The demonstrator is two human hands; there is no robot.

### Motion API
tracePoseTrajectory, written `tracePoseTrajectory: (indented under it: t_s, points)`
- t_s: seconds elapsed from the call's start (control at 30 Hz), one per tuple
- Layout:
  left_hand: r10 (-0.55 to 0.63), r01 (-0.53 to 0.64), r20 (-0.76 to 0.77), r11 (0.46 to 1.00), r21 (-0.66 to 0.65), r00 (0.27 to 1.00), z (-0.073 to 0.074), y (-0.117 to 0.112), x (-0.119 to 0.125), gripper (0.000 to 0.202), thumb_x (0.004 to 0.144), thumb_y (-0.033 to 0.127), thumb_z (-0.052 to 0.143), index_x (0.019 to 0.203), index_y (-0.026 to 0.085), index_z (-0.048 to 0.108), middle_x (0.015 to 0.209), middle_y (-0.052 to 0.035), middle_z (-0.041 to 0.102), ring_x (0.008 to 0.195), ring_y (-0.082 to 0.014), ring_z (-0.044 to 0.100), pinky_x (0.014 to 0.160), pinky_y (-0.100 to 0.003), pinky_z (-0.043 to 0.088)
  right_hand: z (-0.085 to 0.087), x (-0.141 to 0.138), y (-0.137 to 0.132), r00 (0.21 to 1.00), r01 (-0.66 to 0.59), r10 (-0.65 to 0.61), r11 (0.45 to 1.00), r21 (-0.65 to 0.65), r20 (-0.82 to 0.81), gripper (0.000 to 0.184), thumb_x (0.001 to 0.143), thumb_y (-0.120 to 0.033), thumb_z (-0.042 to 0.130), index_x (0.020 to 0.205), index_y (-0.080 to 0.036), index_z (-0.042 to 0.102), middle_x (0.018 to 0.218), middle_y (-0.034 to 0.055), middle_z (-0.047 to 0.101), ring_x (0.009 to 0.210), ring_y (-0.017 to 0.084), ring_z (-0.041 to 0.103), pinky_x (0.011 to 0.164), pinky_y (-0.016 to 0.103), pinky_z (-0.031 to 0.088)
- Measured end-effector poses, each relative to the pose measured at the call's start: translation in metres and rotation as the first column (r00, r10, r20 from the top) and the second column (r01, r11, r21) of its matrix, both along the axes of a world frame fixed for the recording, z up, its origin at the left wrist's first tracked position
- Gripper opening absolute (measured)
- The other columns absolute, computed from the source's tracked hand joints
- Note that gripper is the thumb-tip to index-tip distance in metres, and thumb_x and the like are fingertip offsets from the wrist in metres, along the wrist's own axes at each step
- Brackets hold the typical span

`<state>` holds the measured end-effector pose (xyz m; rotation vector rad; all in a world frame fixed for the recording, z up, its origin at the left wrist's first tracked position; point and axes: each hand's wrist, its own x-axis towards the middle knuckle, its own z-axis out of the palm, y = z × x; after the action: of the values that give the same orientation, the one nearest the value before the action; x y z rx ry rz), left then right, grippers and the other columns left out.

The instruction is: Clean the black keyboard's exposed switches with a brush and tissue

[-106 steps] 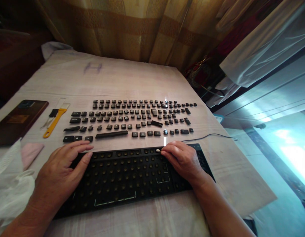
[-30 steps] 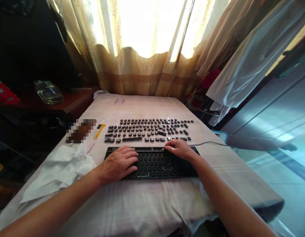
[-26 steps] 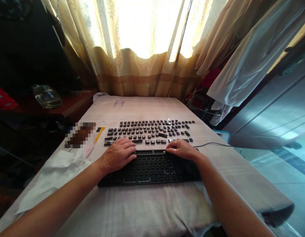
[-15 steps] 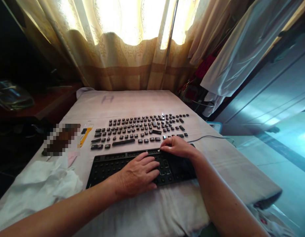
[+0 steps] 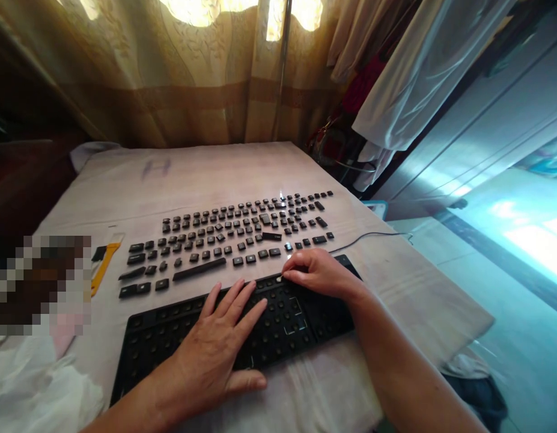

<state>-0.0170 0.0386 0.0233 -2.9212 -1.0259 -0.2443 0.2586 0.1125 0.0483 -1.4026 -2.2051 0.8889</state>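
A black keyboard base [image 5: 170, 337] without its keycaps lies near me on a table covered in pale cloth [image 5: 206, 174]. My left hand [image 5: 215, 349] rests flat on its middle, fingers stretched out and apart. My right hand [image 5: 316, 273] is at the keyboard's far edge, fingers pinched on a small pale thing I cannot make out. Beyond the keyboard, several loose black keycaps [image 5: 228, 231] lie in rows, with the long space bar [image 5: 199, 269] in the nearest row.
A yellow-handled tool [image 5: 103, 264] lies left of the keycaps, beside a blurred-out dark patch. Crumpled white cloth [image 5: 30, 391] is at the near left. The keyboard's cable [image 5: 372, 234] runs off the right edge. Curtains hang behind; the table's right edge drops to the floor.
The view has tilted down and come closer. My left hand has moved from the keyboard's left part to its middle and spread flat. My right hand has stayed pinched at the far edge.
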Motion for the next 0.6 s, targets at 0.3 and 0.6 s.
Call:
tracePoseTrajectory:
  t_s: [0.3, 0.6]
  points:
    - [-0.093, 0.081, 0.035, 0.964, 0.254, 0.995, -0.007, -0.027, 0.018, 0.047, 0.097, 0.022, 0.042, 0.142, 0.022, 0.051, 0.147, 0.0001, 0.058, 0.138, -0.0192, 0.05, 0.11, -0.035, 0.046, -0.002, 0.001, -0.004, 1.0, -0.004, 0.002, 0.997, 0.075, 0.021, 0.011, 0.086, -0.017, 0.067, 0.084, -0.022, 0.077, 0.082, 0.0016, 0.078, 0.075, 0.016, 0.071, 0.071, 0.025, 0.05]
    - [-0.077, 0.061, 0.053, 0.964, 0.259, 0.996, -0.016, -0.038, 0.02, 0.047, 0.095, 0.018, 0.04, 0.141, 0.015, 0.052, 0.142, -0.0066, 0.062, 0.134, -0.0229, 0.056, 0.107, -0.037, 0.051, -0.006, 0.003, -0.004, 1.0, -0.003, 0.005, 0.997, 0.079, -0.027, 0.01, 0.086, -0.018, 0.067, 0.082, -0.022, 0.076, 0.079, 0.0004, 0.077, 0.072, 0.015, 0.07, 0.07, 0.025, 0.05]
